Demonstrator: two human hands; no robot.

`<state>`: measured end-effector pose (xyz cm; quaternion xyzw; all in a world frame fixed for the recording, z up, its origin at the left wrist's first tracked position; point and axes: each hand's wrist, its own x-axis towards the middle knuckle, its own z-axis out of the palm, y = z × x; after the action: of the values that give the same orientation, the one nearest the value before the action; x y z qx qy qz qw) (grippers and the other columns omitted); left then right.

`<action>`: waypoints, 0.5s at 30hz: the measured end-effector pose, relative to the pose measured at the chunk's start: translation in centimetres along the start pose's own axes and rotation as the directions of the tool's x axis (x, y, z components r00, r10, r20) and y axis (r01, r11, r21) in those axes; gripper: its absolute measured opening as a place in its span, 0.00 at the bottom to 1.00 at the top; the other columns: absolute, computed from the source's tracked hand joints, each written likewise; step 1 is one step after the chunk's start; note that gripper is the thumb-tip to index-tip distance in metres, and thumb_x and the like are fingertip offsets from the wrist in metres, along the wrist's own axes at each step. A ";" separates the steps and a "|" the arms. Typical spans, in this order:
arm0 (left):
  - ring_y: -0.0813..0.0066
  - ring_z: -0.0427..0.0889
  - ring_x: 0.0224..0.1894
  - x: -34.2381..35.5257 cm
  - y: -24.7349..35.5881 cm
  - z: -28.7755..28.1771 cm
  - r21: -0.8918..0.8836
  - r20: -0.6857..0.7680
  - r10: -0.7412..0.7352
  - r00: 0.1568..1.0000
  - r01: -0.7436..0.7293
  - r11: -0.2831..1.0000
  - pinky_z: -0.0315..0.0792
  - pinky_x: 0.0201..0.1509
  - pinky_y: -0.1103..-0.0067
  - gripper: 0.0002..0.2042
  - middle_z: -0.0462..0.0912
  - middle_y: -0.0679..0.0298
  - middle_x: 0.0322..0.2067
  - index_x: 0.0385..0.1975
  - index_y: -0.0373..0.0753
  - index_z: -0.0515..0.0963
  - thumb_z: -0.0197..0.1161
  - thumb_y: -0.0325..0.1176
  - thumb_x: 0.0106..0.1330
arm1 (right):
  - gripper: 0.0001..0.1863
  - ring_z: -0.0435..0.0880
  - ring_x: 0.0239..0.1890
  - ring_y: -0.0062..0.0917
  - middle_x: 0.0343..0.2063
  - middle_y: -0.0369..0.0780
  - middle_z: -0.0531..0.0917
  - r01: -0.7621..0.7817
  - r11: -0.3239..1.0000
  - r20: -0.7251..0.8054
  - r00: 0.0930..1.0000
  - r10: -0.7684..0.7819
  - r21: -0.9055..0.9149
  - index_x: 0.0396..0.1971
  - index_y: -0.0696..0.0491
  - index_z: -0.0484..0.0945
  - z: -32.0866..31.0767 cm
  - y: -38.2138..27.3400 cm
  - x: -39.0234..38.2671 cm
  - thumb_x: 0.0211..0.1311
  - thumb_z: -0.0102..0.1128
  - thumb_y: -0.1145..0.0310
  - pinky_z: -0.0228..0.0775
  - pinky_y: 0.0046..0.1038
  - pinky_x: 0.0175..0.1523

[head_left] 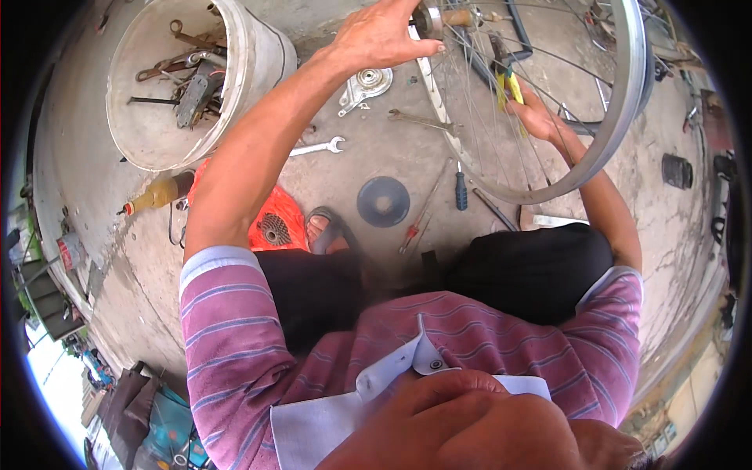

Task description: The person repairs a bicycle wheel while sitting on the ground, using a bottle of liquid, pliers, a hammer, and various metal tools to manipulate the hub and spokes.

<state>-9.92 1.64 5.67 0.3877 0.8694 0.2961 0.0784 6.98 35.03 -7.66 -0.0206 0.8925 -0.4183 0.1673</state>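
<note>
A spoked bicycle wheel (pixel 540 192) stands tilted before me, its metal rim curving down on the right. My left hand (pixel 380 35) is at the hub (pixel 428 21), thumb stretched beneath it and fingers partly cut off by the upper edge; it seems to grip the wheel there. Behind the spokes, my right hand (pixel 539 117) is closed round the yellow handles of pliers (pixel 509 88). Their dark jaws point up toward the hub area; what they touch is unclear. Below the wheel lie a blue-handled screwdriver (pixel 460 192) and a thin wrench (pixel 423 120).
A white bucket (pixel 270 55) of old tools stands at left, near a yellowish bottle (pixel 157 194). A sprocket cluster (pixel 273 229) lies on red plastic by my sandalled foot. A dark disc (pixel 383 201), an open-end spanner (pixel 317 146) and a brake plate (pixel 366 88) lie on the concrete.
</note>
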 end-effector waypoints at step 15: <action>0.51 0.79 0.55 0.8 0.3 0.3 -0.138 -0.009 -0.080 0.997 0.078 0.987 0.74 0.59 0.64 0.46 0.75 0.45 0.55 0.70 0.34 0.58 0.74 0.44 0.54 | 0.35 0.78 0.60 0.25 0.60 0.40 0.80 -0.221 0.796 0.080 0.974 0.214 0.564 0.71 0.52 0.65 -6.2 -8.2 2.2 0.75 0.44 0.42 0.66 0.34 0.63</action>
<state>-10.16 2.51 5.72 0.3446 0.8620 0.3549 0.1103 2.10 33.90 1.61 0.1302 0.7221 -0.6434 0.2182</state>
